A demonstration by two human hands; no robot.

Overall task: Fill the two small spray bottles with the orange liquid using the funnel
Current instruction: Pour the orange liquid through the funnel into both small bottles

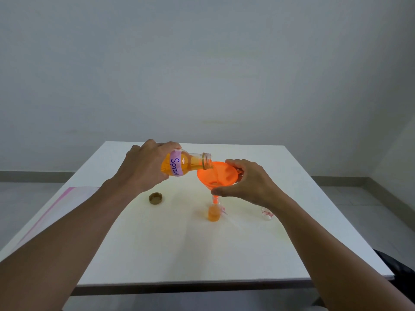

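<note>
Funnel (pixel 219 176) sits in our right hand (pixel 249 182), fingers curled around its rim, spout in the small spray bottle (pixel 214 213) directly below that grip. Our left hand (pixel 143 167) wraps the tilted orange-liquid bottle (pixel 186 163), its mouth over the funnel bowl. Below the left grip lies the cap (pixel 155 198) on the table (pixel 179 254).

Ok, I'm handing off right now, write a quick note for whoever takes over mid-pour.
Left hand: holds the big bottle labelled "Spray", tilted, mouth over the funnel.
Right hand: fingers steady the funnel rim; its spout sits in the small spray bottle.
Table: bottle cap lies left of the small bottle; second small bottle is to the right, partly hidden behind the right wrist, apparently empty.
Done: first bottle partly filled with orange liquid.
Left: finish it, then move the funnel and fill the second.
</note>
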